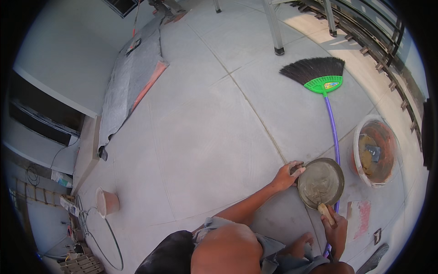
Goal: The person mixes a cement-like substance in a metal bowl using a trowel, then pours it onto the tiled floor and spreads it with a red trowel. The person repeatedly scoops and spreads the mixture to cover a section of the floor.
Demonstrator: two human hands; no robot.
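Observation:
My left hand [288,176] grips the left side of a shallow, round, dark pan [339,185], smeared inside with wet grey paste. In my right hand [336,230] is a tool with a short wooden handle [325,213]. Its far end reaches over the pan's near rim into the paste, and I cannot make out its shape. Passing beneath the pan and my right hand is the purple stick of a broom [332,121], which has a green head and black bristles. Right of the pan stands a round bucket [385,155] with tan material and a dark flat piece inside.
Large grey floor tiles [205,137] spread ahead. A grey sheet [121,91] lies along the left wall. At the lower left are a small pinkish bucket [108,203] and a hose [116,246]. Metal legs [273,32] stand at the top, and black railings [383,36] lie at the upper right.

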